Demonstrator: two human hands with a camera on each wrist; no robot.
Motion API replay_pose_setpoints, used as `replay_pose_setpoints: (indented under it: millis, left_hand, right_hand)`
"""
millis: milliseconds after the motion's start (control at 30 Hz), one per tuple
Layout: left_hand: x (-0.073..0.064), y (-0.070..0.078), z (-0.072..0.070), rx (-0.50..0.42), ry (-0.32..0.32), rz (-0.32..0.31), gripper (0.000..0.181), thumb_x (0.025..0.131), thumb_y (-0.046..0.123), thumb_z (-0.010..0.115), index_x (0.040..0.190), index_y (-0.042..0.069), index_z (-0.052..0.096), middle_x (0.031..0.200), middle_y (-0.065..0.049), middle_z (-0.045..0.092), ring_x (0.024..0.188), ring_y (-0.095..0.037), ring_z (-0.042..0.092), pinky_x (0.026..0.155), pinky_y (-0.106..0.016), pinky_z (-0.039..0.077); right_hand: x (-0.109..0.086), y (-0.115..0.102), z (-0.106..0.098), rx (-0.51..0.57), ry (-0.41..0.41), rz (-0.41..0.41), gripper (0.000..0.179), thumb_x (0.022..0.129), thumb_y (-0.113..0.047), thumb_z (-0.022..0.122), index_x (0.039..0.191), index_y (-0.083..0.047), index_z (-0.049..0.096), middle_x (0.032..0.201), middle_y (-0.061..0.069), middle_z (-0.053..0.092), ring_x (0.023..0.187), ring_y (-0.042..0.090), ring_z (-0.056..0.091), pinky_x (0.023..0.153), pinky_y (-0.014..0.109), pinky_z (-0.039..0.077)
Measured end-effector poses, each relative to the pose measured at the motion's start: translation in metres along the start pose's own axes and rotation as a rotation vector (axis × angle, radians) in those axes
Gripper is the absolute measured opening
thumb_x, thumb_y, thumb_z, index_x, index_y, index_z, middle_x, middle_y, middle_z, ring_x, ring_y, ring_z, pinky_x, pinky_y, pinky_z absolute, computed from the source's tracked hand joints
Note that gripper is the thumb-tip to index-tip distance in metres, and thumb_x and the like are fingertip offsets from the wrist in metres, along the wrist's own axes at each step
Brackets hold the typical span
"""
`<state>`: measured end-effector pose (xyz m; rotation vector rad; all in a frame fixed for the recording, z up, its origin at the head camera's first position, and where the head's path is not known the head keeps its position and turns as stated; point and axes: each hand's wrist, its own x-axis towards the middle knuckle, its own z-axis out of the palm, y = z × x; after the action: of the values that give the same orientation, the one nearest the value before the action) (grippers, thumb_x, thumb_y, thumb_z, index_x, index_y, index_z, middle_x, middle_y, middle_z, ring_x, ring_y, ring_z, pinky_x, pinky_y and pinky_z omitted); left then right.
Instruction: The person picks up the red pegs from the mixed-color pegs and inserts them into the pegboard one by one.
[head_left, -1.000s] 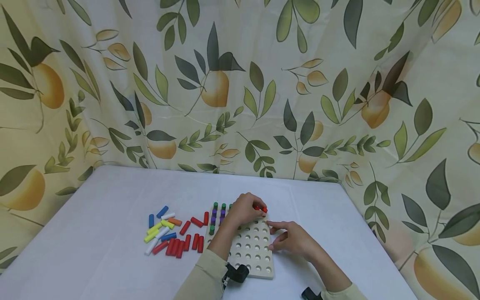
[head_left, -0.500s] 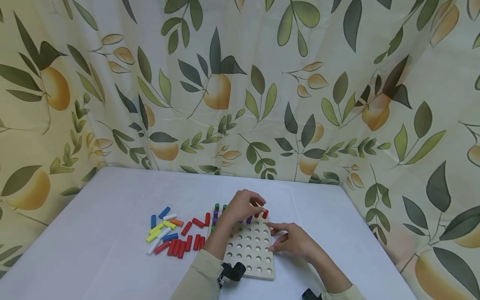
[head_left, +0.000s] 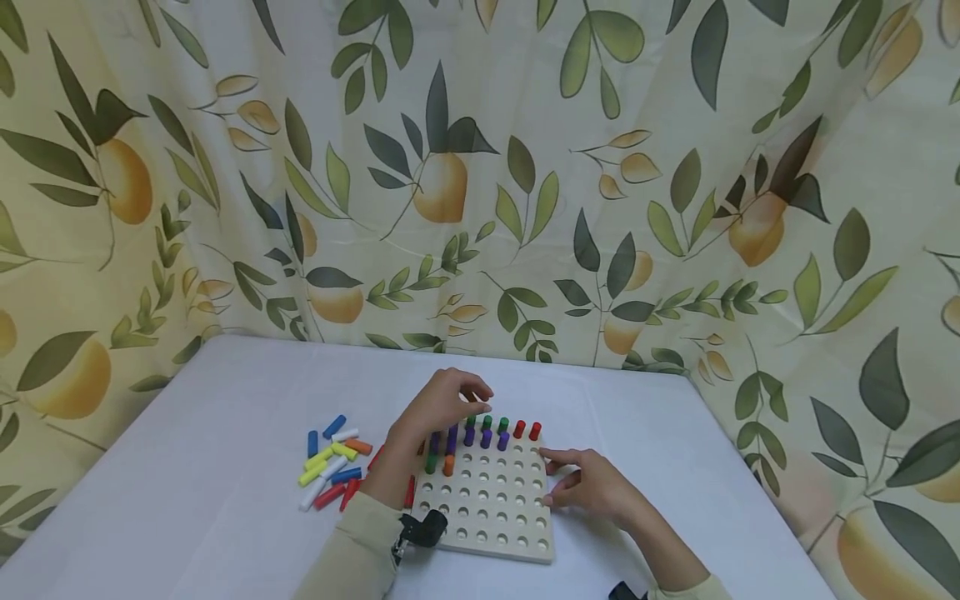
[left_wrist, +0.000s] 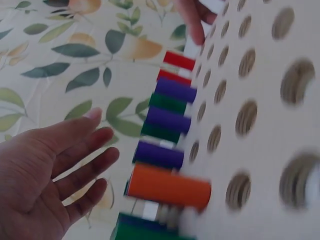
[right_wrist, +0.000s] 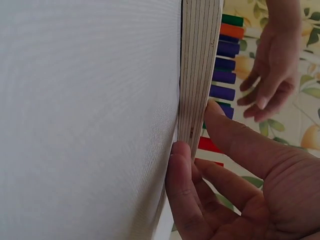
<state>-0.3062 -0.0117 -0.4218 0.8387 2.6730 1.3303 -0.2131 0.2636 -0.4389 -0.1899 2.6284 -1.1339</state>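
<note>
A pale wooden pegboard [head_left: 495,531] lies on the table with rows of round holes. Green, purple and red pegs stand along its far side, two red pegs [head_left: 527,430] at the far right corner. An orange peg [left_wrist: 170,186] stands nearer on the left. Above the far left pegs hovers my left hand [head_left: 437,407], fingers loosely bent and holding nothing; the left wrist view shows it apart from the pegs. My right hand [head_left: 592,485] holds the board's right edge, with its fingertips [right_wrist: 180,152] against the layered side.
Loose pegs lie left of the board: yellow [head_left: 315,475], blue [head_left: 334,427], white, orange [head_left: 358,447] and red [head_left: 330,497]. My left forearm partly covers the red ones. A patterned curtain [head_left: 510,183] hangs behind the white table [head_left: 247,433].
My left hand has let go of the red peg at the far right corner, which now stands in the board. That hand has moved left. The right hand stays at the edge.
</note>
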Motion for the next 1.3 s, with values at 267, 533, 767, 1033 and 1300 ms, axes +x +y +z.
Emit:
replay_pose_setpoints:
  millis: [267, 533, 767, 1033, 1300]
  left_hand:
    - [-0.021, -0.019, -0.028, 0.015, 0.000, -0.051, 0.018, 0.093, 0.011, 0.079, 0.110, 0.006, 0.078, 0.096, 0.006, 0.071, 0.090, -0.014, 0.064, 0.081, -0.036, 0.054]
    - [-0.038, -0.040, -0.050, 0.045, -0.038, -0.068, 0.018, 0.092, 0.007, 0.079, 0.110, 0.007, 0.078, 0.096, 0.006, 0.072, 0.093, -0.015, 0.066, 0.087, -0.040, 0.054]
    - [-0.053, -0.055, -0.063, 0.057, -0.079, -0.102, 0.019, 0.092, 0.009, 0.080, 0.111, 0.009, 0.079, 0.096, 0.008, 0.072, 0.093, -0.014, 0.065, 0.092, -0.043, 0.052]
    - [-0.066, -0.068, -0.068, 0.059, -0.112, -0.156, 0.021, 0.090, 0.010, 0.081, 0.111, 0.013, 0.078, 0.097, 0.009, 0.071, 0.094, -0.014, 0.064, 0.088, -0.041, 0.053]
    - [-0.074, -0.082, -0.071, -0.018, -0.121, -0.209, 0.020, 0.091, 0.010, 0.080, 0.111, 0.014, 0.078, 0.099, 0.007, 0.073, 0.095, -0.017, 0.066, 0.084, -0.037, 0.056]
  right_hand:
    - [-0.001, -0.001, 0.001, 0.001, 0.013, 0.022, 0.075, 0.073, -0.006, 0.093, 0.141, -0.006, 0.063, 0.110, 0.001, 0.067, 0.073, 0.018, 0.061, 0.063, 0.031, 0.046]
    - [-0.001, 0.002, 0.002, 0.004, 0.019, 0.026, 0.075, 0.073, -0.006, 0.093, 0.141, -0.006, 0.064, 0.110, 0.001, 0.067, 0.073, 0.018, 0.061, 0.063, 0.031, 0.045]
    - [0.000, 0.005, 0.002, 0.005, 0.011, 0.036, 0.073, 0.074, -0.006, 0.093, 0.141, -0.007, 0.064, 0.110, 0.002, 0.067, 0.073, 0.018, 0.061, 0.062, 0.030, 0.045]
    - [0.000, 0.005, 0.001, -0.002, 0.008, 0.041, 0.073, 0.074, -0.007, 0.093, 0.141, -0.007, 0.064, 0.110, 0.002, 0.067, 0.072, 0.018, 0.061, 0.061, 0.029, 0.046]
    - [0.002, 0.001, 0.001, -0.012, 0.007, 0.016, 0.074, 0.074, -0.007, 0.093, 0.142, -0.007, 0.064, 0.110, 0.002, 0.067, 0.073, 0.018, 0.061, 0.062, 0.029, 0.045]
